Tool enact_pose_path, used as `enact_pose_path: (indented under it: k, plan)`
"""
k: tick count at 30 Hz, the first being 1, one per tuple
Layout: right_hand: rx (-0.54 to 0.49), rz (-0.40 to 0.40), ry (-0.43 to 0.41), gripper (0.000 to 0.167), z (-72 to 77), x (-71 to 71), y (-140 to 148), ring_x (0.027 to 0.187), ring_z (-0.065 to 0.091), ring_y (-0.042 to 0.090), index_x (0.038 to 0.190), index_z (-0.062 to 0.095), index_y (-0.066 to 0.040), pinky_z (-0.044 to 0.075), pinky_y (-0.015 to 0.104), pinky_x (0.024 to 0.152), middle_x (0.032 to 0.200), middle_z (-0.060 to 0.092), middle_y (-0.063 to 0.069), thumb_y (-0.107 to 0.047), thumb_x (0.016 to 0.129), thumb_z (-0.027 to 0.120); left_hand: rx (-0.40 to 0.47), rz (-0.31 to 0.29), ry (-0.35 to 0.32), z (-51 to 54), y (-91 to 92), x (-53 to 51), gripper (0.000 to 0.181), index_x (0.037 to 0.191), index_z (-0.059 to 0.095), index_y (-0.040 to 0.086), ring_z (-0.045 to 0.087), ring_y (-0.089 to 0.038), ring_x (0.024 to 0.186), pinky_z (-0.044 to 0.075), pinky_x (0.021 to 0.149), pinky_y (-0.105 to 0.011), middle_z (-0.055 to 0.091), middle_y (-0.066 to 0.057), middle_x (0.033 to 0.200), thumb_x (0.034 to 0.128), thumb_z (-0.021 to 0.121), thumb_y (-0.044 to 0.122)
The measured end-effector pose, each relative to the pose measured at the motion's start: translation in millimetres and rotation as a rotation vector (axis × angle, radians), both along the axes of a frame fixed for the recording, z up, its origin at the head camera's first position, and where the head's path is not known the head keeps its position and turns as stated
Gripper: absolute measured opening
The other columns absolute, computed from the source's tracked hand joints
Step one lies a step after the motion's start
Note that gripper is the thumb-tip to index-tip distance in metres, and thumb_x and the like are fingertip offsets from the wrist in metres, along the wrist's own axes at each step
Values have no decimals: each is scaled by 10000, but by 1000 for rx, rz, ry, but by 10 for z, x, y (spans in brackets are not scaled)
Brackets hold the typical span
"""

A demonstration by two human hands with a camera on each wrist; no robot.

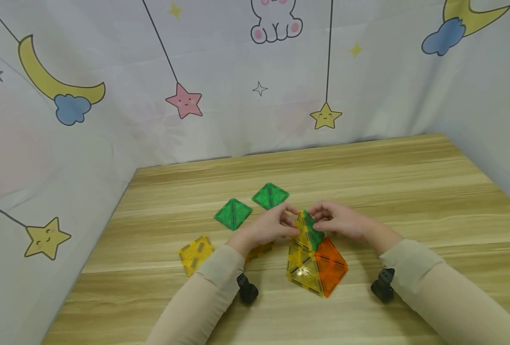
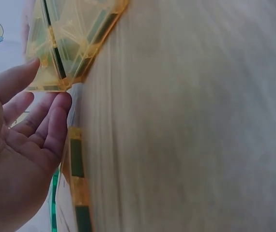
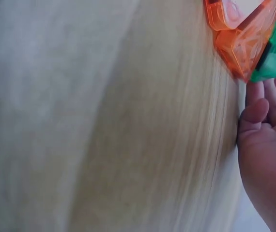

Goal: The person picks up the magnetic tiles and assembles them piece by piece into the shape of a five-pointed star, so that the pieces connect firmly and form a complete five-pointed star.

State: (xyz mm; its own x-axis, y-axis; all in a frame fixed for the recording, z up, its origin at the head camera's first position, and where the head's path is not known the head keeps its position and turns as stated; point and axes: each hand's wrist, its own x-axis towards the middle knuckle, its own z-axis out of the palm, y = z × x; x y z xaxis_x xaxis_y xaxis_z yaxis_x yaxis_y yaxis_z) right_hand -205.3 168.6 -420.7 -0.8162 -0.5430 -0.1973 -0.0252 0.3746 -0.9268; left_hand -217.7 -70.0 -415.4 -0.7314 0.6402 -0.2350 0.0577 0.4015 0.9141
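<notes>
A peaked structure of translucent magnetic tiles stands on the table, with yellow tiles [image 1: 304, 273] facing left and front, orange tiles [image 1: 331, 267] on the right and a green triangular tile [image 1: 313, 233] near the top. From the left, my left hand [image 1: 269, 228] holds the upper yellow part; in the left wrist view its thumb lies against a yellow tile [image 2: 77, 46] and its fingertips meet the edge. My right hand [image 1: 341, 222] holds the green side, its fingers at the green tile [image 3: 273, 63] in the right wrist view. Some fingertips are hidden behind the structure.
Two green diamonds of paired triangular tiles [image 1: 233, 214] lie flat behind my left hand. A yellow tile piece [image 1: 196, 254] lies at the left, and another yellow piece [image 1: 261, 251] is partly hidden by my left wrist. A patterned white curtain [image 1: 229, 129] borders the wooden table [image 1: 410, 191].
</notes>
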Motion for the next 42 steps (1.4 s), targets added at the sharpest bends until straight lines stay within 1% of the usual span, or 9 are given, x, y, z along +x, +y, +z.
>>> enact_pose_path:
  k: [2,4,8,11,16,23,28,34,42]
  plan:
    - [5,-9,-3,510,11,2,-20,944,548,212,1328,402,-3,455,335,703,1224,545,177,-248,927,603,-27,2,29,10,18,12,412,1249,455,132,596,-171,928,486,778,-333,598,-53,1034,891,657,165]
    - [10,-19,4,539,22,7,-50,801,542,184,1362,380,-27,437,313,643,1245,550,176,-277,934,592,-50,4,58,15,35,20,407,1242,453,131,592,-167,931,481,775,-331,593,-50,1025,892,657,166]
    - [16,-38,39,528,32,17,-118,663,467,179,1369,387,-49,402,308,611,1179,585,159,-284,939,583,-83,9,109,10,64,27,400,1236,459,140,587,-156,933,476,788,-318,583,-37,1007,889,659,162]
    - [19,-48,68,480,25,19,-141,751,497,193,1341,421,-51,411,322,661,1110,587,147,-266,942,579,-80,8,133,13,76,34,413,1248,463,135,589,-152,921,475,797,-310,578,-33,1001,887,662,156]
    - [-13,-80,56,419,-1,-22,-116,844,527,214,1313,455,-48,435,322,695,1056,571,147,-218,947,568,-64,42,142,30,55,36,474,1302,440,106,589,-148,920,479,806,-303,587,-22,1012,887,662,169]
    - [-36,-113,67,419,12,-105,12,872,533,217,1310,445,35,446,333,746,997,564,145,-164,955,546,-93,70,150,80,-46,20,510,1353,414,103,579,-153,951,478,809,-321,579,-6,1045,905,639,198]
    - [-26,-126,40,435,37,-123,41,898,548,222,1317,444,27,473,337,756,1027,561,145,-196,958,547,-144,77,198,100,-139,19,505,1350,427,110,572,-139,962,472,817,-321,576,10,1062,904,641,212]
    - [-11,-132,35,432,44,-111,37,849,540,215,1291,440,13,472,328,705,985,547,133,-235,956,553,-226,74,292,85,-251,44,506,1340,445,113,558,-126,935,458,821,-318,575,21,1049,895,654,230]
    - [-5,-220,93,308,52,-54,248,743,441,205,1155,473,62,395,300,634,905,509,93,-161,955,546,-268,68,337,96,-416,112,494,1336,454,120,551,-122,936,453,823,-321,579,17,1057,896,653,224]
